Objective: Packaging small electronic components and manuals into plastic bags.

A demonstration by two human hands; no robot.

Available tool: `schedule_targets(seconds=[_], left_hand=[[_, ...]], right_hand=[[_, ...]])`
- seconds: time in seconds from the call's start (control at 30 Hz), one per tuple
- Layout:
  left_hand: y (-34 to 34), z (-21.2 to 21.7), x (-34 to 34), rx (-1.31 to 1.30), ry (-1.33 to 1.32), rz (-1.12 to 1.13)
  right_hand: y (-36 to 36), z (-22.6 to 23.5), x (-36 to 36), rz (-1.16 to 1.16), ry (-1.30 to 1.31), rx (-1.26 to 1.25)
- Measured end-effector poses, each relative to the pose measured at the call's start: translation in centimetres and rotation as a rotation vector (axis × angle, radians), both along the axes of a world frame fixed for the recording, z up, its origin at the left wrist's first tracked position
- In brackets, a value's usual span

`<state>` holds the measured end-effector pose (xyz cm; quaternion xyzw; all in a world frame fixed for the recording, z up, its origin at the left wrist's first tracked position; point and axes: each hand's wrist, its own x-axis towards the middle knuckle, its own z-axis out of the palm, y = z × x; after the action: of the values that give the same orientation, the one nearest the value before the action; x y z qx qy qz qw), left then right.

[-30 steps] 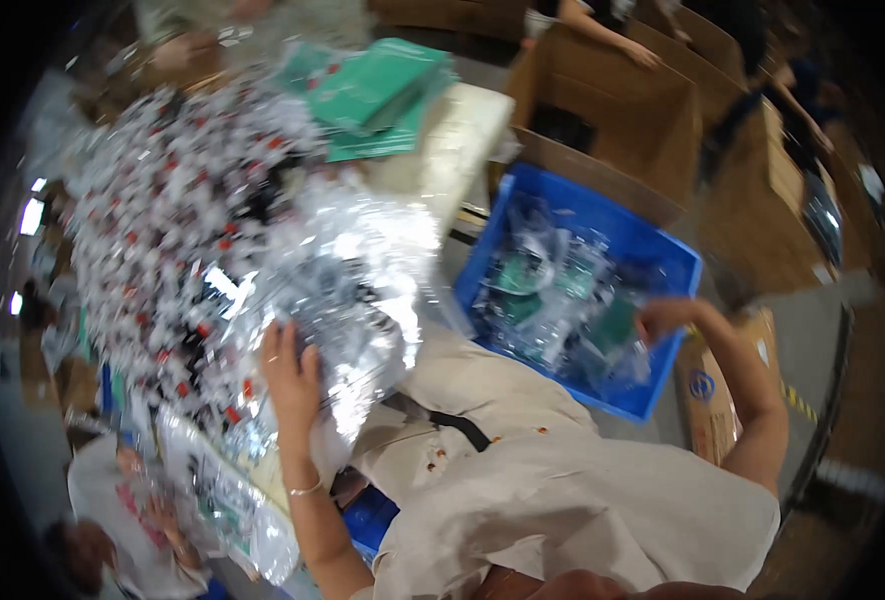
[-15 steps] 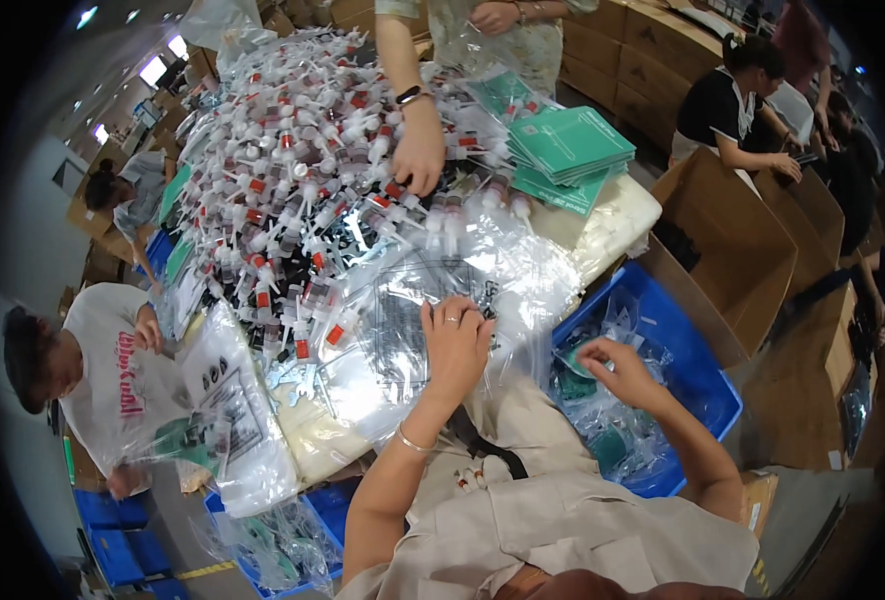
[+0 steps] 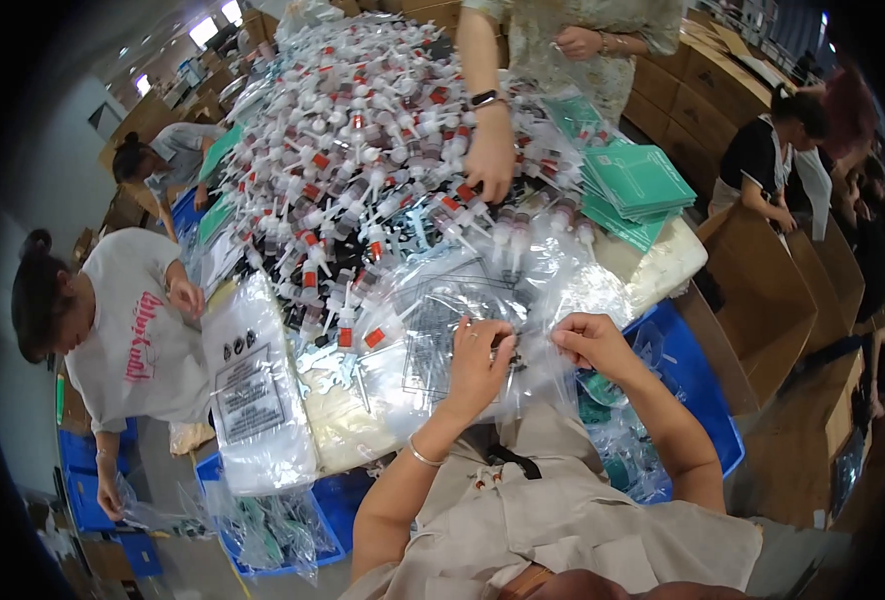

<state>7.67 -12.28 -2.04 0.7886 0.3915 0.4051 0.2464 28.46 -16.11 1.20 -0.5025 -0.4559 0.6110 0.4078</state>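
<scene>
Your right hand [image 3: 588, 343] had left the blue bin [image 3: 708, 385]; both it and your left hand [image 3: 478, 365] pinched the clear bag [image 3: 463, 310] at the counter's near edge, so bagging looked underway.

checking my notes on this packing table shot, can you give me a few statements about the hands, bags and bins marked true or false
1. Both hands, left hand and right hand, touch the clear crinkled plastic bag. True.
2. The blue plastic bin sits at the person's left. False: it is at their right.
3. The stack of flat green packets lies on the table's far right part. True.
4. The heap of small white pump bottles with red labels is inside a cardboard box. False: it lies loose on the table.
</scene>
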Motion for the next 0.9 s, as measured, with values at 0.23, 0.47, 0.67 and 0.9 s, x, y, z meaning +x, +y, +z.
schedule_targets(seconds=[0.23, 0.47, 0.67, 0.9], left_hand=[[-0.8, 4.4, 1.9, -0.444, -0.034, -0.114], [1.8, -0.8, 0.0, -0.658, -0.597, 0.043], [1.4, -0.3, 0.6, -0.428, -0.343, 0.065], [0.1, 1.4, 0.0, -0.260, -0.041, -0.149]], right_hand=[[1.4, 0.2, -2.1, -0.005, 0.079, -0.007], [2.8, 0.6, 1.4, -0.169, -1.005, 0.482], [1.8, 4.0, -3.9, -0.085, -0.587, 0.454], [2.8, 1.2, -2.4, 0.127, -0.182, 0.128]])
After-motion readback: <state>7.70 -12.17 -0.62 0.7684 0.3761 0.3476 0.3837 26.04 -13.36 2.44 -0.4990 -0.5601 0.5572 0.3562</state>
